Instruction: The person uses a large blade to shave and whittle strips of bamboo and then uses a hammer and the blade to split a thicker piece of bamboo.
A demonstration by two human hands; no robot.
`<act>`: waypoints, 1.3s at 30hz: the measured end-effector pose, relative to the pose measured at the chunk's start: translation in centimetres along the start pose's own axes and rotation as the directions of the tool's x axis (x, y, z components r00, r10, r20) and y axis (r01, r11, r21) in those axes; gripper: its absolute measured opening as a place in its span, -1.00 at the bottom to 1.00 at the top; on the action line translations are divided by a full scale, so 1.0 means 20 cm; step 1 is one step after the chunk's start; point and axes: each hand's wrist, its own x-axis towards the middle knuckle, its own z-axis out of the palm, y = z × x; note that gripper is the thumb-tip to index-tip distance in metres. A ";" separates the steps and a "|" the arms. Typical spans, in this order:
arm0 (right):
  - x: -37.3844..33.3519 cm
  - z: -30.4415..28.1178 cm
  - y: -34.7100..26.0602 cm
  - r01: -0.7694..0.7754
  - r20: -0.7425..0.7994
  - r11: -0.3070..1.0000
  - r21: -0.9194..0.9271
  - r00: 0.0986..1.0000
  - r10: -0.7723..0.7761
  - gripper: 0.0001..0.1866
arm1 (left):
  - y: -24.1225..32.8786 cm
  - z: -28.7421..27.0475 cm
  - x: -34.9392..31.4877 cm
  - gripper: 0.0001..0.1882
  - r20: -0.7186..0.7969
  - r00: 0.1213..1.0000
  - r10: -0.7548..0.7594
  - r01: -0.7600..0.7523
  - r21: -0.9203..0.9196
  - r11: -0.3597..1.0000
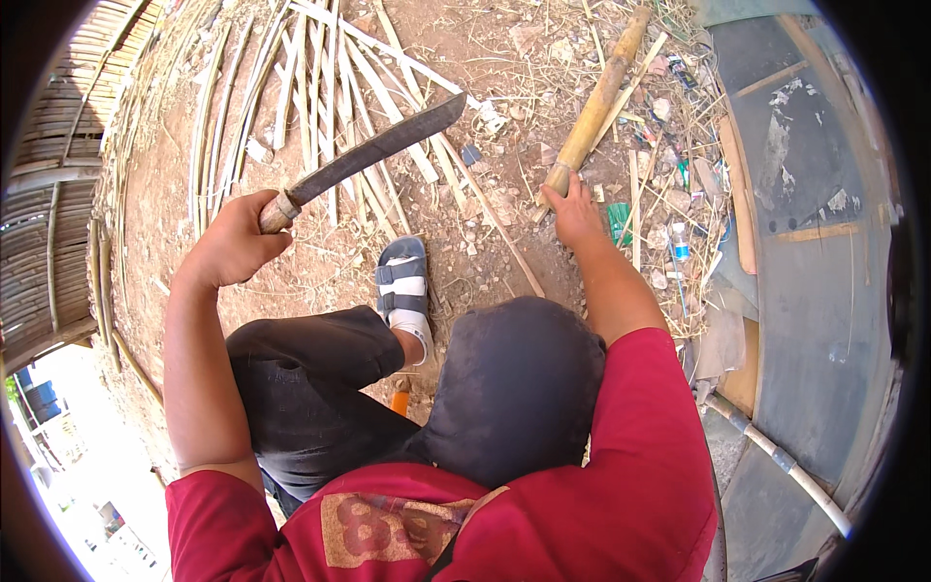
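Note:
A machete (378, 142) with a dark, wide blade is in my left hand (233, 240), its fingers wrapped round the wooden handle (278, 212). The blade points up and to the right, above the ground. My right hand (579, 213) rests on the near end of a thick yellow-brown bamboo pole (603, 97), thumb and fingers on either side of it. From there the pole runs away from me along the ground, leaning to the right. A thin split strip (635, 89) lies along its right side.
Many pale bamboo strips (320, 87) lie spread over the dirt at the far left. My sandalled foot (402, 276) is planted in the middle. Litter, including a plastic bottle (680, 241) and a green wrapper (620, 223), lies by the dark panel (815, 291) at right. A slatted bamboo wall (48, 223) stands at left.

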 end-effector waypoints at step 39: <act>-0.78 -2.44 -0.90 0.307 -0.875 0.932 0.195 0.483 0.023 -0.35 | 0.22 -0.36 -0.76 -0.70 -0.775 0.616 0.140 -0.562 -0.308 0.768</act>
